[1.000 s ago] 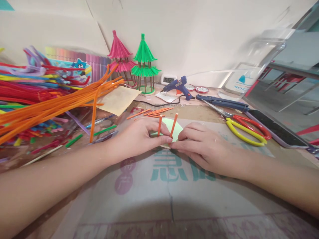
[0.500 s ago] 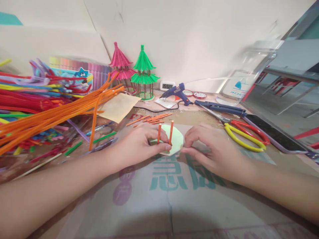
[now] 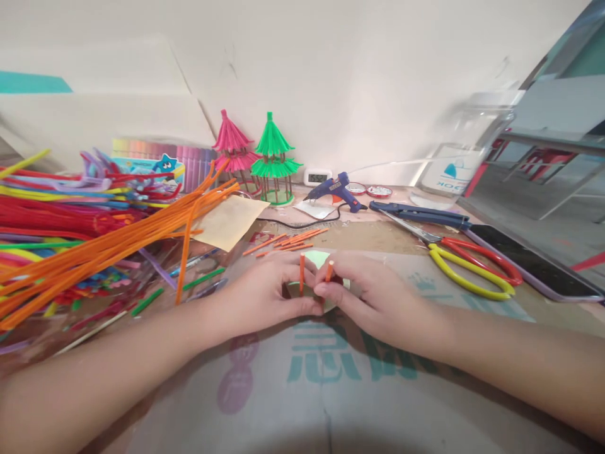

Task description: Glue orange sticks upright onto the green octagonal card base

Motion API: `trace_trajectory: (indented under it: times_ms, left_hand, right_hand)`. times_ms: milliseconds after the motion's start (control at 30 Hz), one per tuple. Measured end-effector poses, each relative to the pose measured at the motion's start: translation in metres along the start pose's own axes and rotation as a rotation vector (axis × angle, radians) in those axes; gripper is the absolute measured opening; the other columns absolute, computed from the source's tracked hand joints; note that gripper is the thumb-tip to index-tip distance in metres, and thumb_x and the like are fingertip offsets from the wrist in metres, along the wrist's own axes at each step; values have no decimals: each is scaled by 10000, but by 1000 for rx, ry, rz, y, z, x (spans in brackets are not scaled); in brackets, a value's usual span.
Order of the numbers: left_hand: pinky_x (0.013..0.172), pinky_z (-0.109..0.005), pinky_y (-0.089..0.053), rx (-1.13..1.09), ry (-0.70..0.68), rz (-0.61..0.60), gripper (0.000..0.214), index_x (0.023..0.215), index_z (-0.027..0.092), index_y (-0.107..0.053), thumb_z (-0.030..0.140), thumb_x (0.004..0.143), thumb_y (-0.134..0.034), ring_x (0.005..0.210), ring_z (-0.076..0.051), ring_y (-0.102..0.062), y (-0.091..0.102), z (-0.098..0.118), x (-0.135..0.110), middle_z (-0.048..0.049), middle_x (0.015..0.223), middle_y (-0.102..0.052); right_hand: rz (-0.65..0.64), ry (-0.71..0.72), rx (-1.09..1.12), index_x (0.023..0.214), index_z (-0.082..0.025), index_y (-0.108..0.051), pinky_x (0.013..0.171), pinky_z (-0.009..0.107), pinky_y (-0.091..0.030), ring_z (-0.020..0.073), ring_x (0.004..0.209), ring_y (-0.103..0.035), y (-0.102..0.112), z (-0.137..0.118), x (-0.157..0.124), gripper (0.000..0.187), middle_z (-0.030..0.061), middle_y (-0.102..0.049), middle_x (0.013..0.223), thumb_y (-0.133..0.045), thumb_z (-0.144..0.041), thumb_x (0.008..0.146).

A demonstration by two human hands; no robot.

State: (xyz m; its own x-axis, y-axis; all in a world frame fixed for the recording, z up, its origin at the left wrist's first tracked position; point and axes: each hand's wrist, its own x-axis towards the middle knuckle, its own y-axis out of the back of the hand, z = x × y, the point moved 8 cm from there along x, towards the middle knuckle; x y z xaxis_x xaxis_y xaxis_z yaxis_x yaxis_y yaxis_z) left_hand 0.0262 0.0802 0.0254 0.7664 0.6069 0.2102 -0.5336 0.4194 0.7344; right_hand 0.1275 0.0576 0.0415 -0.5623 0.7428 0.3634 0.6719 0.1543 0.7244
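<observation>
A pale green, flat-sided piece of card (image 3: 317,257) lies on the plastic-covered table, mostly hidden by my fingers. Two short orange sticks stand on it: the left stick (image 3: 302,275) is upright and the right stick (image 3: 329,271) leans slightly. My left hand (image 3: 278,290) curls around the near side of the card, thumb and fingers closed low at the foot of the right stick. Thumb and forefinger of my right hand (image 3: 366,287) pinch that same stick higher up. Behind my hands lies a small pile of loose orange sticks (image 3: 297,238).
At the left is a heap of coloured pipe cleaners, with orange ones (image 3: 118,238) on top. Pink (image 3: 231,142) and green (image 3: 273,151) pagoda-like models stand behind. A blue glue gun (image 3: 336,189), scissors (image 3: 472,271), a phone (image 3: 534,261) and a clear jar (image 3: 449,170) lie farther right.
My right hand has moved left from the card's edge and closed on the right orange stick. My left hand has stayed at its foot. The view has tipped upward a little.
</observation>
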Motion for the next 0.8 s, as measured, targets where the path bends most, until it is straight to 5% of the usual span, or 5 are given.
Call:
trace_trajectory:
  times_ms: [167,800]
  left_hand:
    - [878,-299,-483,56,-16,-77,99,947,245,-700,310,873,-712,998,-184,-642,1,0,-1,12,1059,-689]
    - [857,-291,-481,76,-62,-65,109,968,238,-702,300,878,-707,984,-186,-631,1,5,0,-6,1062,-680]
  right_hand:
    - [0,101,-59,793,-169,-580,670,267,-416,145,697,-543,-3,-4,-3,286,30,-625,753,-419,-242,1018]
    - [-8,27,-35,803,-184,-589,663,247,-431,142,700,-586,-4,2,-4,232,16,-658,754,-460,-205,995]
